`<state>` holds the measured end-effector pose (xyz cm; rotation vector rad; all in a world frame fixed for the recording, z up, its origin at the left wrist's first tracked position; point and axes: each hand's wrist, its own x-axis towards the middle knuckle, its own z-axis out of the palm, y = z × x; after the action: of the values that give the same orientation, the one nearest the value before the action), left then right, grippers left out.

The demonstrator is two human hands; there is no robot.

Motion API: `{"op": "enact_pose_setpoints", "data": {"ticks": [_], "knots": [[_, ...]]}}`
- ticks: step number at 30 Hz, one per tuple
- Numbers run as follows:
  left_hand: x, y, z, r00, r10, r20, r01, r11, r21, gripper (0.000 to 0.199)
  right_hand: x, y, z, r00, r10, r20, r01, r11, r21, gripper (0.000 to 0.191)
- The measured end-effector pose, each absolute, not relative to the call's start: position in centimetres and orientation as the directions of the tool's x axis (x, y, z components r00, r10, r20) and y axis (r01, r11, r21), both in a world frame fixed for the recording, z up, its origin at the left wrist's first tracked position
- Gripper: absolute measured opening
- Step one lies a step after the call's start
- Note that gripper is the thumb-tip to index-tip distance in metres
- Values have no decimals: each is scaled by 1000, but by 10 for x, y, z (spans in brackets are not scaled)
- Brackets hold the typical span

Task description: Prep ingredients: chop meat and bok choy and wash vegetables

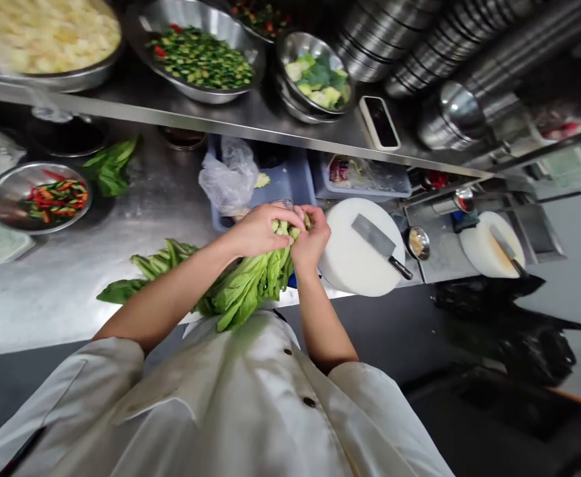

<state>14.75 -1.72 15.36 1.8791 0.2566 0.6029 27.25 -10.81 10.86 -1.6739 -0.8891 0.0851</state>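
Note:
A bunch of leafy green vegetable (258,281) hangs toward my jacket, its pale cut ends up between my hands. My left hand (258,230) curls round those stems from the left. From the right my right hand (312,240) grips the same stem ends, its fingertips close to the left ones. More leafy greens (163,262) lie on the steel counter under my left forearm. Just right of my hands is a round white cutting board (337,262) with a cleaver (374,236) lying flat on it. Behind my hands sits a blue-grey bin (293,179) holding a clear plastic bag (230,175).
A steel shelf (250,129) crosses above the counter, bearing a bowl of chopped greens (205,59), a bowl of vegetable pieces (322,79) and a phone (379,122). At left stands a bowl of cut chillies (54,202). A second board (483,248) with a knife lies far right.

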Motion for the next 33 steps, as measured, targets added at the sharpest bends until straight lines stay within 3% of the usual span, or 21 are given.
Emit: {"op": "enact_pose_setpoints", "data": {"ticks": [6,12,16,19,23,25,27,29,31,33], "knots": [[266,-58,155,916,389,94,126,-504,855,25,397,-154,75,814,567,128,157,-3,-988,37],[427,-79,137,930,245,-275,366,-538,759,29,576,-245,63,854,494,-165,-194,9,-981,49],[556,-120,109,848,206,-488,493,-643,586,16,671,-301,89,892,443,-86,-151,115,-982,48],[622,-155,84,805,280,-523,547,-692,471,14,714,-330,117,878,479,15,-117,244,-963,43],[649,-178,66,818,393,-419,563,-693,450,31,740,-352,146,765,634,112,-153,347,-925,42],[637,-175,74,828,525,-198,540,-653,531,32,746,-354,152,737,661,138,-166,376,-912,41],[613,-171,95,740,662,121,438,-610,660,19,747,-348,153,705,692,154,-200,402,-893,41],[583,-175,125,625,697,351,294,-627,722,10,743,-330,149,666,730,154,-248,412,-877,44],[558,-188,153,702,613,363,226,-675,702,9,730,-303,144,655,744,132,-274,397,-876,45],[546,-203,166,794,582,178,333,-661,673,28,711,-271,139,667,739,93,-272,357,-894,44]]}}
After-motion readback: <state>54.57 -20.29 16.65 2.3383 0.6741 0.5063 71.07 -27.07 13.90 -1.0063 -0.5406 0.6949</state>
